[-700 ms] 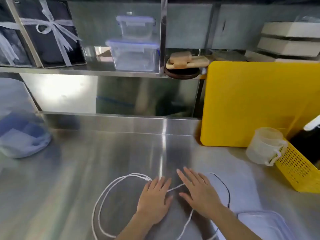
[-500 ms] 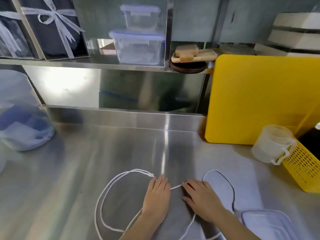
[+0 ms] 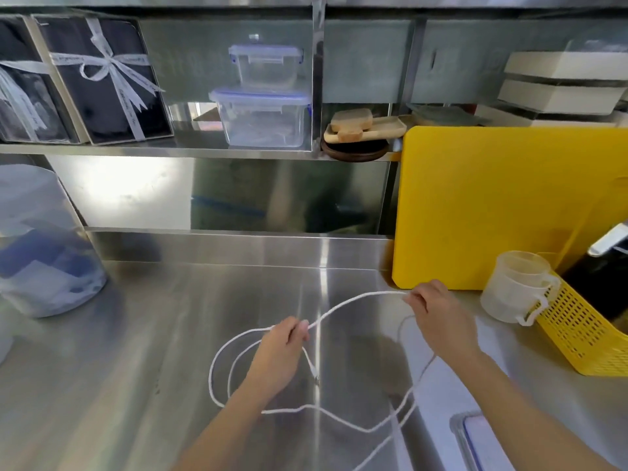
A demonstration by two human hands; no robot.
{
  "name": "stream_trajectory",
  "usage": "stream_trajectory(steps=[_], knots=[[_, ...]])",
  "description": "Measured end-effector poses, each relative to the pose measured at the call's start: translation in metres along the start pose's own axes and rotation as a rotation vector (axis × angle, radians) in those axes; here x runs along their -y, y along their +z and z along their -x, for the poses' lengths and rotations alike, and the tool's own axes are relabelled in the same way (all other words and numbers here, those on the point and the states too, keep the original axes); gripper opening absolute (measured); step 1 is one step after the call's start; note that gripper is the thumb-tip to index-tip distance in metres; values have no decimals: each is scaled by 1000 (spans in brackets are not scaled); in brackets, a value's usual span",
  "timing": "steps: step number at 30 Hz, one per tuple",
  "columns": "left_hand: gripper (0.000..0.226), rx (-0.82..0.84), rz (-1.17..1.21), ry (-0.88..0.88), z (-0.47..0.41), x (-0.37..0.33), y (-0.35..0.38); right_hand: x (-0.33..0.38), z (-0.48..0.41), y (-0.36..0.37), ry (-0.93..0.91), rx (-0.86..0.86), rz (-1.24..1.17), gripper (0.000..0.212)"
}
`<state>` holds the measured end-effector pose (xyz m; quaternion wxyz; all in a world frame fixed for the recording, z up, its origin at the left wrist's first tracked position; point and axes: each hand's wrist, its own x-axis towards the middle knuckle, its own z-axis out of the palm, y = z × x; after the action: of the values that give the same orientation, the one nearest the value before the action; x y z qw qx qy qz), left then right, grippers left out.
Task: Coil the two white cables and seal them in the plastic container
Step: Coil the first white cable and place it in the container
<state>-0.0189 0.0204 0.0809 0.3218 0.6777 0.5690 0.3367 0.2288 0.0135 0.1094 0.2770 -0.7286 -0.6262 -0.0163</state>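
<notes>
Stretching a white cable out for coiling

Both hands are pinching the white cable [image 3: 353, 300] over the steel counter [image 3: 136, 351]: left hand [image 3: 282, 351] nearer, right hand [image 3: 438, 317] farther right, span running between them.

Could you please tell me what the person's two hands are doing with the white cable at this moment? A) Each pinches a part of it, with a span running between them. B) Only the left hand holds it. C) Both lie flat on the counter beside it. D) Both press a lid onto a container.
A: the left hand and the right hand each pinch the white cable, which spans between them.
</notes>
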Motion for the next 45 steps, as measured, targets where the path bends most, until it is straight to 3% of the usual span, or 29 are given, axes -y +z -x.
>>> stream_trajectory(steps=[3, 7, 10, 12, 14, 19, 21, 23, 27, 29, 31, 33, 36, 39, 42, 45], knots=[[36, -52, 77, -24, -1, -4, -10, 3, -2, -10, -65, 197, 101, 20], [36, -11, 121, 39, 2, -30, -7, 46, 17, -16, -387, 320, -9, 55], [37, 53, 235, 86, 7, -55, -10, 75, 19, -19, -524, 255, -89, 32], [35, 81, 227, 116, 10, -64, -20, 80, 12, -26, -624, 75, -112, 11], [34, 101, 176, 139, 11, -63, -34, 74, 3, -36, -526, -74, -153, 14], [32, 134, 1, 122, 11, -42, -68, 43, -19, -64, -18, -235, -301, 20], [34, 115, 53, 80, 15, -41, -71, 34, -24, -70, 13, -184, -134, 21], [35, 107, 147, 56, 19, -50, -71, 37, -20, -69, -59, -54, 6, 28], [34, 174, 317, 78, 26, -87, -65, 72, 4, -66, -439, 108, -127, 55], [34, 198, 373, 104, 28, -104, -65, 89, 9, -66, -538, 73, -194, 43], [34, 215, 440, 122, 32, -114, -67, 98, 6, -71, -605, -76, -191, 26], [34, 240, 528, 128, 36, -119, -72, 100, 0, -77, -641, -137, -196, 21], [31, 276, 650, 121, 41, -120, -79, 101, -5, -87, -461, -19, -466, 13], [34, 294, 730, 61, 43, -114, -82, 96, -12, -96, -189, -146, -733, 11], [32, 303, 809, 11, 47, -108, -85, 83, -18, -102, -100, -235, -604, 13], [31, 250, 978, -12, 48, -108, -91, 70, -16, -97, -23, -131, -518, 19]])
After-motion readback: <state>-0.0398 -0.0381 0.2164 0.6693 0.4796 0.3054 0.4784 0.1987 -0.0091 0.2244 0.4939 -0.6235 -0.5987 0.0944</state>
